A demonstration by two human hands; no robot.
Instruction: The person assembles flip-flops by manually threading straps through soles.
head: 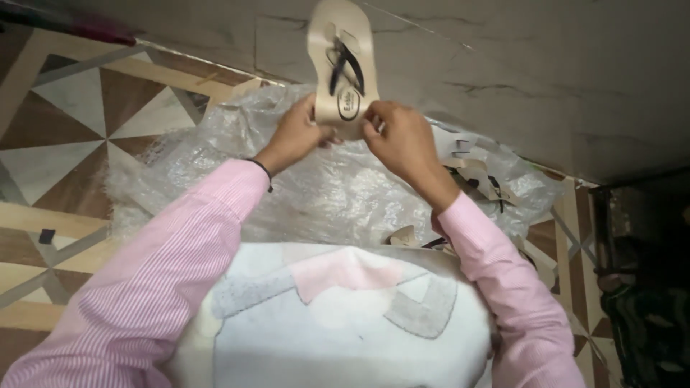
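Holding a beige sandal sole (342, 61) upright at twelve o'clock, both hands pinch its lower heel end. The left hand (298, 133) has its grip closed on the sole's left edge; the right hand (402, 136) has its grip closed on the right edge. Black straps (345, 65) cross the sole's middle. Below the hands, a crumpled clear plastic sheet (323, 187) lies on the patterned floor (65, 129), with more cut pieces (481, 176) at three o'clock.
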